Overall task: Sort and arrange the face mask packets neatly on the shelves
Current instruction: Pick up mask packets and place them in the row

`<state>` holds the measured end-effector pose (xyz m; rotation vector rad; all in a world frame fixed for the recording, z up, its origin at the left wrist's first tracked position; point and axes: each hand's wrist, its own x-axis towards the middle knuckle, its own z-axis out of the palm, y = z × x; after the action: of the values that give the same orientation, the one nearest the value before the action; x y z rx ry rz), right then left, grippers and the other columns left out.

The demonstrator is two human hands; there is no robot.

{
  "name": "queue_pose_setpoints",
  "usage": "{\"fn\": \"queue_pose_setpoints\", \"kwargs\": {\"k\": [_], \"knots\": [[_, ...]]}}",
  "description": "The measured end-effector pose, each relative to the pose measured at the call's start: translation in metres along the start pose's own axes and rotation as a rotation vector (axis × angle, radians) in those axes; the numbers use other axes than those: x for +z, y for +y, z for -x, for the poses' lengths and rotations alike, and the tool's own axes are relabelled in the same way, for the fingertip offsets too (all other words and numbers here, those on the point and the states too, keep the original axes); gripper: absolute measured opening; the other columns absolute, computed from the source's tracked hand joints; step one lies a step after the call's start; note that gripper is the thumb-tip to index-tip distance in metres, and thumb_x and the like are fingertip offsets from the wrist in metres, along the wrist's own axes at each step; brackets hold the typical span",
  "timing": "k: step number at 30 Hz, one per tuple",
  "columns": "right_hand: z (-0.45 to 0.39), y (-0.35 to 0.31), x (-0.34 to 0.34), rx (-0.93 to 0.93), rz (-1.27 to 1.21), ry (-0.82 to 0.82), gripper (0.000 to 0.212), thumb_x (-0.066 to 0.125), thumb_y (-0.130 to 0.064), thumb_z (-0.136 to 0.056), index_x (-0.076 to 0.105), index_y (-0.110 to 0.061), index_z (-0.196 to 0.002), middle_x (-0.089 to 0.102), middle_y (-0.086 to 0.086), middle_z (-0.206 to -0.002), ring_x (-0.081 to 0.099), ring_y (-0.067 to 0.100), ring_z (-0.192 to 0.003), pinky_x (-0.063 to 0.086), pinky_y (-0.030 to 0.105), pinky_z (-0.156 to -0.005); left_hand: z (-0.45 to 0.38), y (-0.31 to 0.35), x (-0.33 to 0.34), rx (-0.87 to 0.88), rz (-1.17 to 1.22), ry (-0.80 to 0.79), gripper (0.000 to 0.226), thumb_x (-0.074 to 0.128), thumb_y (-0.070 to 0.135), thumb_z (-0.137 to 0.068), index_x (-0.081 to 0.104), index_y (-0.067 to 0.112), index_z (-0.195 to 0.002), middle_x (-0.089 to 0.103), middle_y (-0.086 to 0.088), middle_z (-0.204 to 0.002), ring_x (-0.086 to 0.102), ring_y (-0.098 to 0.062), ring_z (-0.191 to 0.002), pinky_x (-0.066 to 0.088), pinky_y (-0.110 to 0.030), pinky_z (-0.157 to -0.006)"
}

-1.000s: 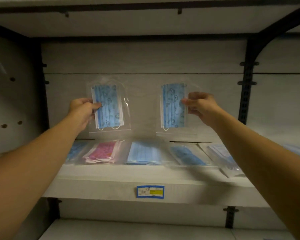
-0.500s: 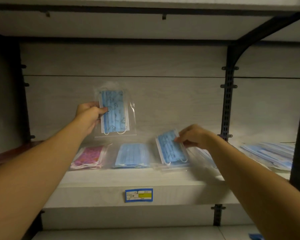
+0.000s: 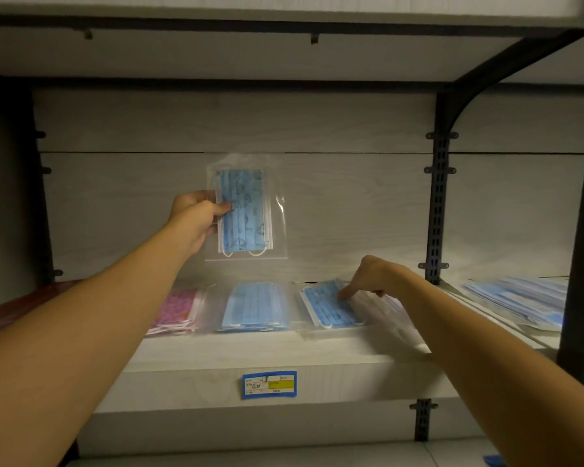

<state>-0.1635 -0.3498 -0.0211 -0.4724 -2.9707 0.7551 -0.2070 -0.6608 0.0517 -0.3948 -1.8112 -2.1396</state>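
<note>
The left hand pinches a blue mask packet and holds it up, upright, above the shelf. The right hand presses a fingertip on another blue packet lying flat on the shelf (fingers bent down, gripping nothing). Left of it lie a plain blue packet and a pink packet.

Right stack of packets blurred; price label print unreadable.
</note>
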Motion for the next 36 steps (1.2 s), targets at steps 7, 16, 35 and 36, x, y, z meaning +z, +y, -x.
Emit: {"fn": "queue_pose_setpoints", "kwargs": {"k": [7, 16, 35, 36], "knots": [[0.01, 0.004, -0.043, -0.064, -0.107, 0.22, 0.069, 0.084, -0.039, -0.08, 0.058, 0.001, -0.13, 0.064, 0.015, -0.124, 0.063, 0.029, -0.091, 0.056, 0.031, -0.065, 0.007, -0.003, 0.04, -0.031, -0.012, -0.066, 0.021, 0.066, -0.01, -0.089, 0.062, 0.01, -0.085, 0.071, -0.009, -0.092, 0.071, -0.02, -0.081, 0.058, -0.031, -0.065], [0.03, 0.018, -0.064, -0.053, -0.1, 0.339, 0.074, 0.083, -0.031, -0.082, 0.046, -0.005, -0.141, 0.057, 0.017, -0.131, 0.06, 0.029, -0.096, 0.043, 0.027, -0.052, 0.021, -0.06, 0.082, -0.209, -0.255, -0.134, 0.021, 0.076, -0.005, -0.082, 0.067, -0.008, -0.101, 0.071, -0.017, -0.088, 0.07, -0.03, -0.078, 0.06, -0.03, -0.067], [0.029, 0.037, -0.046, -0.137, 0.018, 0.311, 0.078, 0.089, -0.034, -0.074, 0.052, -0.008, -0.137, 0.058, 0.012, -0.131, 0.058, 0.03, -0.117, 0.051, 0.039, -0.099, 0.058, -0.096, 0.109, 0.014, -1.466, -0.279, 0.049, 0.077, 0.061, -0.072, 0.055, 0.021, -0.091, 0.058, -0.008, -0.117, 0.043, -0.034, -0.12, 0.038, -0.037, -0.086], [0.029, 0.038, -0.044, -0.149, 0.03, 0.314, 0.078, 0.089, -0.034, -0.075, 0.051, -0.008, -0.138, 0.058, 0.012, -0.131, 0.058, 0.03, -0.117, 0.051, 0.039, -0.098, 0.058, -0.096, 0.109, 0.017, -1.488, -0.28, 0.049, 0.076, 0.061, -0.073, 0.055, 0.021, -0.092, 0.057, -0.009, -0.118, 0.043, -0.033, -0.12, 0.038, -0.037, -0.087]]}}
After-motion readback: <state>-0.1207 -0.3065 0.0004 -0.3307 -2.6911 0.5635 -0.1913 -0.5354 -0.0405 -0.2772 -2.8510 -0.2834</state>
